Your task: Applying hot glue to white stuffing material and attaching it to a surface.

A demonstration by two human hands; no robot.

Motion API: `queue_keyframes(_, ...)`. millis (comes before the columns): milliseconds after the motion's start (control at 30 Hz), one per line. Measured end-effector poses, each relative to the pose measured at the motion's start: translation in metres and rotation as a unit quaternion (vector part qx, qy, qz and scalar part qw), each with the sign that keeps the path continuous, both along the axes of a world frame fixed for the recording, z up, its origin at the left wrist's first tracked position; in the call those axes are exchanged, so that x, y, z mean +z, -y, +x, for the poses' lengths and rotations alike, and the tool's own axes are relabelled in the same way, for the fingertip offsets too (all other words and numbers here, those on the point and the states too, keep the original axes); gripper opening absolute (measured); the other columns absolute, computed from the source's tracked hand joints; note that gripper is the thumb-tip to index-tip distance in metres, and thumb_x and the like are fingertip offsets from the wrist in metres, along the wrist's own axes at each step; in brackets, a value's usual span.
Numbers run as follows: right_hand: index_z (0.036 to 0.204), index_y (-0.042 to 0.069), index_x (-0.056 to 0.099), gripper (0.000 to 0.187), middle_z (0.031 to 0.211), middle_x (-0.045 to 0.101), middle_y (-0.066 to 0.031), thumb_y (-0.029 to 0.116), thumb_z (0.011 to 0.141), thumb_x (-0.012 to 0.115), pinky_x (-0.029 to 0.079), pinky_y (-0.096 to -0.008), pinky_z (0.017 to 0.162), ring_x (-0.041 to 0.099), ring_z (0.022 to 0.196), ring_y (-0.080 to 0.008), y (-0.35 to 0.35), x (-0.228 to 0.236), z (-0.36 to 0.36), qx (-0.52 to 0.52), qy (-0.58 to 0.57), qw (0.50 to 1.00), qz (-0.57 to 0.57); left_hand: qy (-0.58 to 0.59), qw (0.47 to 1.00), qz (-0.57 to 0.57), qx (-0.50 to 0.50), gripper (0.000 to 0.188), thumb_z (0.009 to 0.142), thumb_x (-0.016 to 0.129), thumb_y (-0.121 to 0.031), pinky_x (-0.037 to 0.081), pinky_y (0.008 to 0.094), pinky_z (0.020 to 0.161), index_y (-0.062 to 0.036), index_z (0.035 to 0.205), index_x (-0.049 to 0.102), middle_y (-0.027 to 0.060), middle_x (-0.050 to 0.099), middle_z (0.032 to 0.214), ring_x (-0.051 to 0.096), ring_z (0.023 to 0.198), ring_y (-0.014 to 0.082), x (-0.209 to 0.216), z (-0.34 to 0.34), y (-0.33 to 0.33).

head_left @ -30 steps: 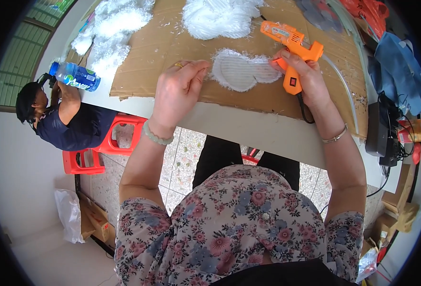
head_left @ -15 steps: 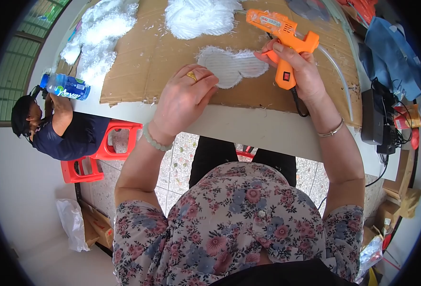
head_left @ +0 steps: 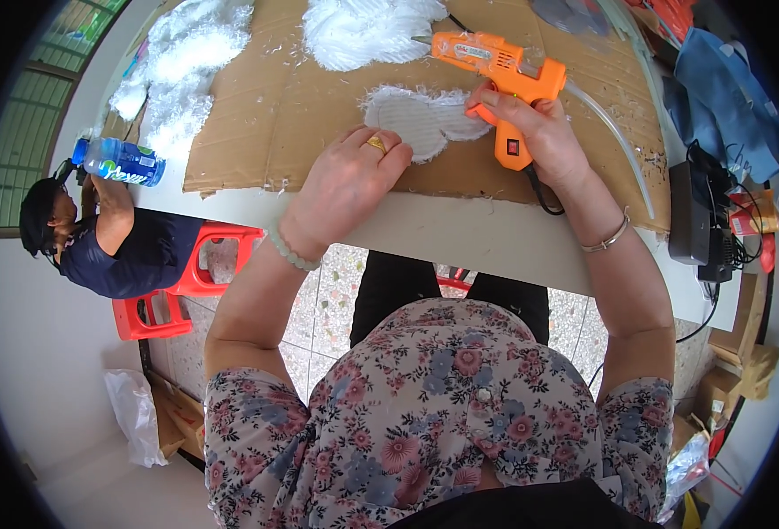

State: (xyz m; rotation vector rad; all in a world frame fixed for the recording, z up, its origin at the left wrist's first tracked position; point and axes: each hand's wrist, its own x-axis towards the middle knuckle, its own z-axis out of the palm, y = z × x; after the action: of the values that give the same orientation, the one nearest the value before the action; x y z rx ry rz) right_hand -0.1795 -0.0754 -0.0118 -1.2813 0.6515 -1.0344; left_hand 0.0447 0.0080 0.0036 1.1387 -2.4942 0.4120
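My right hand [head_left: 544, 141] is wrapped round the handle of an orange hot glue gun [head_left: 495, 57], with fingers at its trigger. Its metal nozzle points left, above the cardboard and near a fluffy white piece [head_left: 372, 31]. A clear glue stick [head_left: 614, 132] sticks out of the gun's back. Below the gun lies a flat white rounded cutout [head_left: 411, 119] with frayed edges. My left hand [head_left: 345, 189] is closed, knuckles up, at the cutout's near left edge. Its fingertips are hidden, so I cannot tell what they hold.
A cardboard sheet [head_left: 257, 115] covers much of the white table [head_left: 442, 234]. White fluff [head_left: 187, 70] and a blue-labelled bottle [head_left: 125, 161] are at left. Another person [head_left: 112, 229] sits beyond on red stools [head_left: 218, 256]. A black power adapter [head_left: 689, 216] with cables and a blue bag [head_left: 729, 106] are at right.
The glue gun has moved left in my right hand, its nozzle now nearer the fluffy white piece. My left hand has shifted slightly right, its fingers curled in more. The cutout has barely moved.
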Motion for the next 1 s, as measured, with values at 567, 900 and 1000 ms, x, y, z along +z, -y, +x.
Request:
queue_keyframes(567, 0.100, -0.001, 0.057, 0.021, 0.094, 0.060, -0.0083, 0.014, 0.086, 0.057, 0.052, -0.0369, 0.081, 0.061, 0.086, -0.0217, 0.009, 0.027, -0.020, -0.049, 0.056, 0.997, 0.018, -0.041, 0.999, 0.016, -0.019, 0.028, 0.072, 0.066, -0.016, 0.047, 0.0336, 0.070, -0.0049, 0.097, 0.058, 0.0054, 0.058, 0.076, 0.057, 0.072, 0.0212, 0.006, -0.007, 0.002)
queue_keyframes(900, 0.102, 0.001, 0.057, 0.024, 0.097, 0.059, -0.0086, 0.018, 0.085, 0.060, 0.054, -0.0309, 0.066, 0.059, 0.083, -0.0159, -0.019, 0.060, -0.057, 0.028, -0.144, 0.988, -0.056, -0.083, 0.994, 0.056, -0.033, 0.024, 0.069, 0.068, -0.018, 0.046, 0.0339, 0.076, -0.0020, 0.085, 0.059, 0.0083, 0.056, 0.085, 0.054, 0.083, 0.0239, -0.002, -0.008, 0.009)
queue_keyframes(1000, 0.102, 0.002, 0.058, 0.026, 0.098, 0.060, -0.0072, 0.020, 0.084, 0.063, 0.053, -0.0297, 0.066, 0.058, 0.084, -0.0153, -0.024, 0.055, -0.073, 0.030, -0.246, 0.969, -0.018, -0.096, 0.993, 0.056, -0.043, 0.026, 0.069, 0.068, -0.019, 0.046, 0.0339, 0.077, -0.0015, 0.085, 0.059, 0.0089, 0.056, 0.087, 0.054, 0.083, 0.0242, -0.002, -0.006, 0.009)
